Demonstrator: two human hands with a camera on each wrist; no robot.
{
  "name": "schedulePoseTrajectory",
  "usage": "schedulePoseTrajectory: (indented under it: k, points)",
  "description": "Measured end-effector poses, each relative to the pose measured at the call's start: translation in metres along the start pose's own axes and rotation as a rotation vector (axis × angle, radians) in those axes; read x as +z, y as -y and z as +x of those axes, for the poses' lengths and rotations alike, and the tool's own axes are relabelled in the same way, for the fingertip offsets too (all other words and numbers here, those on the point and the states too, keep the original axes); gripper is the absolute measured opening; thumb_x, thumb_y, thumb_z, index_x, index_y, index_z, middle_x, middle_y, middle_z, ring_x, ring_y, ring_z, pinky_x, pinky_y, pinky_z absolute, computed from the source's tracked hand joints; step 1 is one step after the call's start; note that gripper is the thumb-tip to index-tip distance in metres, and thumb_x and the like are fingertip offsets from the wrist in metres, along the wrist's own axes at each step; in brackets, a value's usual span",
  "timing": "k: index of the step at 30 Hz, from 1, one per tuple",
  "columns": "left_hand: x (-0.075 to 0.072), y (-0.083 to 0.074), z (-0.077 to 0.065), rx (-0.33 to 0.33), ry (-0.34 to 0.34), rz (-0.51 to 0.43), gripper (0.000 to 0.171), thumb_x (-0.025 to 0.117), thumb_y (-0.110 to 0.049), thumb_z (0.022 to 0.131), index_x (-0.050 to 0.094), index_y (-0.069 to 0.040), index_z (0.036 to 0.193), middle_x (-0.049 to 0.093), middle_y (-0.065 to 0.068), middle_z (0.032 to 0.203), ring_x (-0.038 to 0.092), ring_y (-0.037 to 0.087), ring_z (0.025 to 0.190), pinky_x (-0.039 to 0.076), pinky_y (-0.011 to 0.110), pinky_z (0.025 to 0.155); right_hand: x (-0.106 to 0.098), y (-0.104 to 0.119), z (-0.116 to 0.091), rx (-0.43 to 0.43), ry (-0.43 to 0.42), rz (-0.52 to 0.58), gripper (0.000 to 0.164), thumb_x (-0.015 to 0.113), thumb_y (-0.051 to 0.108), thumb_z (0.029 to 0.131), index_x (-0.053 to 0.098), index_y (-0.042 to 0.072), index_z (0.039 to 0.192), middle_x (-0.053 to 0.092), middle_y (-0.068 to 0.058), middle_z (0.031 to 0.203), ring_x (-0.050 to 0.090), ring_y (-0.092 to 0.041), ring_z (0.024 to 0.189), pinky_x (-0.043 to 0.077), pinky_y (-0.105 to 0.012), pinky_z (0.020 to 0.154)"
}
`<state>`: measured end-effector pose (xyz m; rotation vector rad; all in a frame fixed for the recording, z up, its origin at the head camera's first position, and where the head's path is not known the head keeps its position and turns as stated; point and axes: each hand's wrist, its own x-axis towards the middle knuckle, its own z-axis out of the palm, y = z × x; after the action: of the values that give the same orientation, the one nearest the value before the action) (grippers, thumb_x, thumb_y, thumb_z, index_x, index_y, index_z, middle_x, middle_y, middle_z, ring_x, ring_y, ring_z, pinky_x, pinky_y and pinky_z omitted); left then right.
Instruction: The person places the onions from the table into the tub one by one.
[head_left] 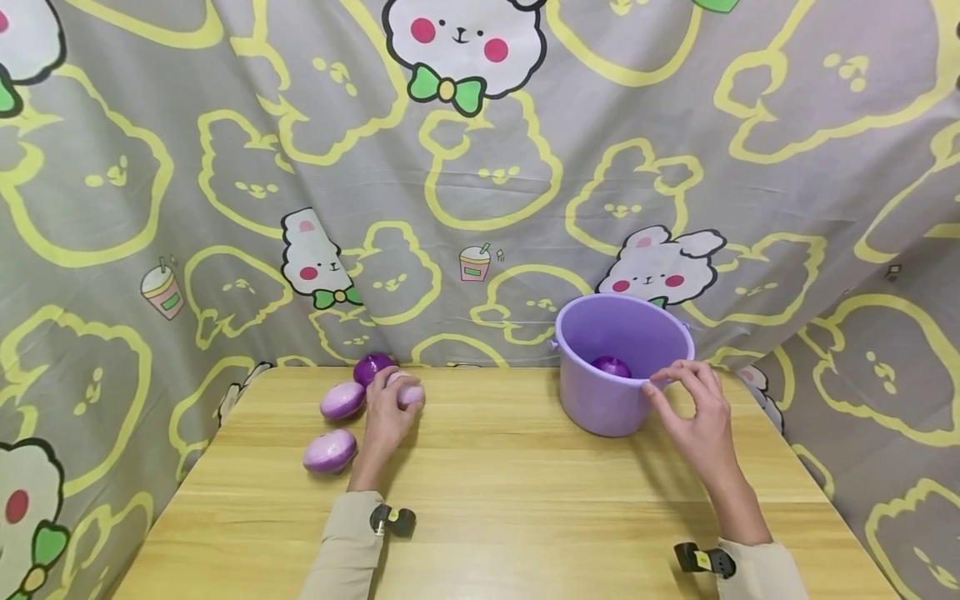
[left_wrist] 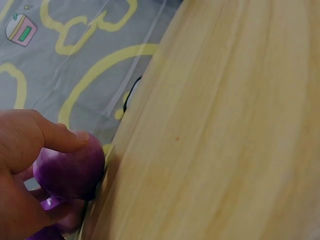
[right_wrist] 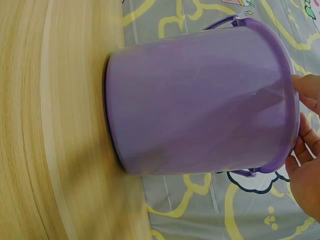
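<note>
My left hand (head_left: 386, 421) grips a red onion (head_left: 408, 390) near the table's back edge. In the left wrist view my thumb and fingers curl around this purple onion (left_wrist: 72, 167). Close beside that hand are more red onions: a dark one (head_left: 372, 367) behind it, a shiny one (head_left: 341, 401) to its left and another (head_left: 330, 451) nearer the front. On the right, an upright purple bucket (head_left: 607, 400) has a red onion (head_left: 611, 366) inside. My right hand (head_left: 697, 412) pinches the bucket's near right rim, as the right wrist view also shows the bucket (right_wrist: 200, 100) beside the fingers.
The light wooden table (head_left: 480, 483) ends at a grey patterned curtain (head_left: 495, 175) hanging close behind it. Side knobs and a handle (right_wrist: 222, 22) project from the bucket. Wrist cameras (head_left: 393, 520) are strapped at both sleeves.
</note>
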<state>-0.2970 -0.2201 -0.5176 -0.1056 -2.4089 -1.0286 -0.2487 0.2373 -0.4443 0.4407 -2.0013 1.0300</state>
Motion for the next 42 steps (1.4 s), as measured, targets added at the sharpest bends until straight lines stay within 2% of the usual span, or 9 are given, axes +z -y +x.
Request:
schedulePoseTrajectory:
  k: [17,29,36,42]
  points:
    - [-0.002,-0.003,-0.002,0.033,-0.003,-0.016,0.035,0.082,0.006,0.075,0.074,-0.004,0.108,0.052,0.025,0.139,0.044,0.051,0.126,0.037,0.064,0.105,0.001,0.001,0.001,-0.010,-0.009,0.012,0.028,0.086,-0.009,0.073,0.074,0.005,0.094,0.062,-0.013,0.102,0.047,-0.018,0.107,0.031,-0.021,0.100]
    - [-0.006,-0.010,-0.001,0.018,-0.030,-0.047,0.037,0.083,0.006,0.075,0.074,-0.005,0.109,0.051,0.025,0.142,0.044,0.051,0.125,0.038,0.063,0.104,0.000,-0.001,0.001,-0.009,-0.007,-0.003,0.027,0.086,-0.007,0.074,0.074,0.006,0.094,0.061,-0.013,0.103,0.049,-0.021,0.107,0.031,-0.022,0.100]
    - [-0.009,-0.015,0.000,0.081,-0.064,-0.041,0.036,0.084,0.005,0.073,0.075,-0.006,0.107,0.051,0.029,0.140,0.047,0.053,0.120,0.039,0.061,0.099,-0.002,0.001,0.001,-0.008,-0.001,0.003,0.026,0.086,-0.007,0.075,0.074,0.006,0.094,0.061,-0.013,0.103,0.049,-0.022,0.108,0.031,-0.022,0.101]
    - [-0.014,-0.022,0.000,0.091,-0.081,-0.056,0.037,0.084,0.005,0.073,0.074,-0.005,0.107,0.051,0.028,0.141,0.046,0.053,0.122,0.038,0.061,0.102,-0.002,-0.001,0.001,0.001,0.013,-0.004,0.024,0.085,-0.006,0.077,0.073,0.004,0.095,0.060,-0.013,0.104,0.048,-0.020,0.109,0.031,-0.023,0.101]
